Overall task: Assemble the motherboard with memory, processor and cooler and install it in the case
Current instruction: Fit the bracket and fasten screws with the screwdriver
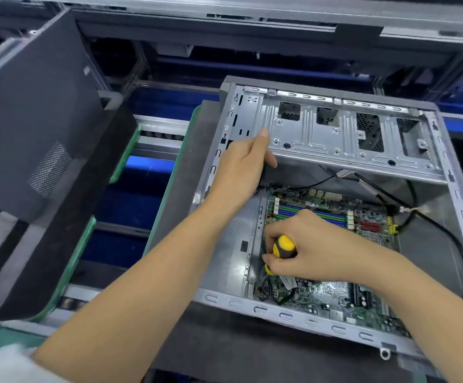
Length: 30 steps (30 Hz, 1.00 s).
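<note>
Head view: motherboard [332, 294] lying inside open case [302, 317] on dark counter [224, 341]. Right hand [305, 244] gripping yellow-black screwdriver [281, 250], tip down at board's left edge. Left hand [241, 167] on case's far-left frame, fingers curled; grip unclear. Second case [34, 114] at left.

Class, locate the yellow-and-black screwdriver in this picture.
In the head view, the screwdriver sits lower centre, gripped by the right hand, tip down at the motherboard's left edge inside the case.
</note>
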Motion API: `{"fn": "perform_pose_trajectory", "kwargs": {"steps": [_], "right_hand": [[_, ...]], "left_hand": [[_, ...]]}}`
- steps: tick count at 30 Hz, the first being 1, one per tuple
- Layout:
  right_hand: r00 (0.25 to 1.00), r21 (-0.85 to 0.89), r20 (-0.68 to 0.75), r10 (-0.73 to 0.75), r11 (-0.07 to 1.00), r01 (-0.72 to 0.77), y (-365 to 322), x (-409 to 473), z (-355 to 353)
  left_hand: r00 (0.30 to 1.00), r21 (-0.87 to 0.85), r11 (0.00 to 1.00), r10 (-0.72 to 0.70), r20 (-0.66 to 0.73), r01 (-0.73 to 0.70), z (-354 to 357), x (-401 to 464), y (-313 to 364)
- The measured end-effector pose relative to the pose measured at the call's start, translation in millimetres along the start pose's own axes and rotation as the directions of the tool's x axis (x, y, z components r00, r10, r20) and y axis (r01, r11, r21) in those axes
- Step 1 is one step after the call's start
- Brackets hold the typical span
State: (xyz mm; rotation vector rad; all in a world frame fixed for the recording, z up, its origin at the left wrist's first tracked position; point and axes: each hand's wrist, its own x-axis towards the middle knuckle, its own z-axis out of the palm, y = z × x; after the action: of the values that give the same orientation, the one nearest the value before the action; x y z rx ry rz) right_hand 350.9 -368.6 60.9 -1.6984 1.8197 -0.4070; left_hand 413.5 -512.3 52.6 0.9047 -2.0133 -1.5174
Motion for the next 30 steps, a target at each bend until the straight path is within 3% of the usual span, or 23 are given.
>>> {"fn": "perform_pose_trajectory", "kwargs": {"steps": [27,30], "right_hand": [[0.999,-0.057,0.043,0.027,0.998,-0.024,0.6,3.2,3.5],[0.998,-0.068,0.056,0.029,0.997,-0.026,-1.0,3.7,3.1]], "left_hand": [[1.0,0.051,0.998,-0.026,-0.004,0.027,-1.1,-1.7,4.9],[0.993,0.08,0.994,-0.084,0.077,0.077,-4.1,-3.7,9.7]]}}
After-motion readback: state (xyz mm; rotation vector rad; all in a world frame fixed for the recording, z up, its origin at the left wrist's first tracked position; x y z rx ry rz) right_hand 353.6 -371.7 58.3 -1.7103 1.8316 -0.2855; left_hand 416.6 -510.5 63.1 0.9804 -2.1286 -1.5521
